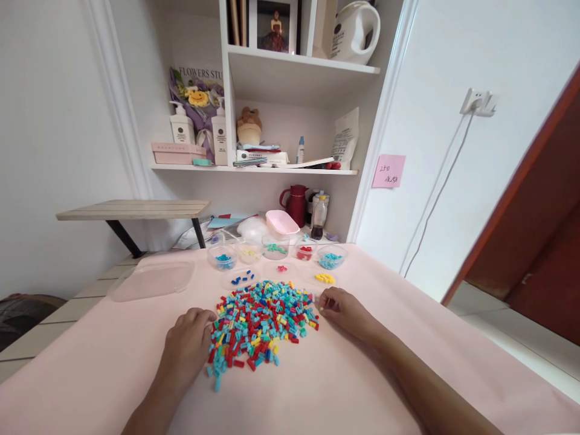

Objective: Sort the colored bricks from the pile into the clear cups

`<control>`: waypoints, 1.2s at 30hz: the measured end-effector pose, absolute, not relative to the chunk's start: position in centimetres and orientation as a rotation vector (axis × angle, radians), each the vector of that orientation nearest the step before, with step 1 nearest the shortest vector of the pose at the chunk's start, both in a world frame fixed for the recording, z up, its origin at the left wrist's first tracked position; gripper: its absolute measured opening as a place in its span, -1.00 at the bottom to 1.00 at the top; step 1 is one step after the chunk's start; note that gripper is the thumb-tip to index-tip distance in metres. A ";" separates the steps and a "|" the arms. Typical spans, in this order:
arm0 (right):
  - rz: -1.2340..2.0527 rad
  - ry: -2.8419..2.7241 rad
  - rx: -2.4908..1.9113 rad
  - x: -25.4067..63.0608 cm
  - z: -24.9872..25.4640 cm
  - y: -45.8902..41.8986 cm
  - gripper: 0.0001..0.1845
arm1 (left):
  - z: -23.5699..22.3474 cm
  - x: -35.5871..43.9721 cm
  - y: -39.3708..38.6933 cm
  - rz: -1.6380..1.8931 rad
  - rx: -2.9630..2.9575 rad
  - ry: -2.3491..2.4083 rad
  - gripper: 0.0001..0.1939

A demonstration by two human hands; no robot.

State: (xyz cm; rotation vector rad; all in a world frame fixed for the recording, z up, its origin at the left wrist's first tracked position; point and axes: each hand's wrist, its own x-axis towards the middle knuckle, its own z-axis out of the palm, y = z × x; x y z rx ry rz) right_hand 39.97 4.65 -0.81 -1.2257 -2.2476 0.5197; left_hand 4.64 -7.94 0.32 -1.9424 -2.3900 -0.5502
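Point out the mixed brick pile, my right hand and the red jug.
Mixed brick pile (263, 320): head view, middle of the heap.
Right hand (341, 307): head view, middle of the hand.
Red jug (296, 207): head view, front of its body.

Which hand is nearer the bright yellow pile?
Right. The right hand is just in front of the yellow pile; the left hand is across the mixed pile.

Before you: one pink-covered table. On it: one loose heap of small multicoloured bricks; behind that, three shallow clear trays, then a row of clear tubs; one large clear lid, to your left.
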 end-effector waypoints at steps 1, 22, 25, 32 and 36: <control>0.515 -2.247 -1.228 40.0 -0.8 4.7 -0.90 | 0.3 4.7 -7.9 -0.548 -1.948 -2.389 -0.62; 0.576 -2.273 -1.191 40.2 -0.4 4.5 -0.85 | 0.3 4.6 -7.9 -0.510 -1.950 -2.393 -0.62; 0.634 -2.222 -1.174 40.4 -0.8 4.8 -0.88 | 0.1 4.6 -8.0 -0.533 -1.948 -2.377 -0.63; 0.676 -2.193 -1.186 38.7 1.8 6.5 -0.84 | -0.3 4.7 -8.2 -0.600 -1.942 -2.379 -0.65; 0.571 -2.267 -1.085 34.2 5.3 7.6 -0.81 | -0.3 4.8 -8.3 -0.626 -1.942 -2.399 -0.66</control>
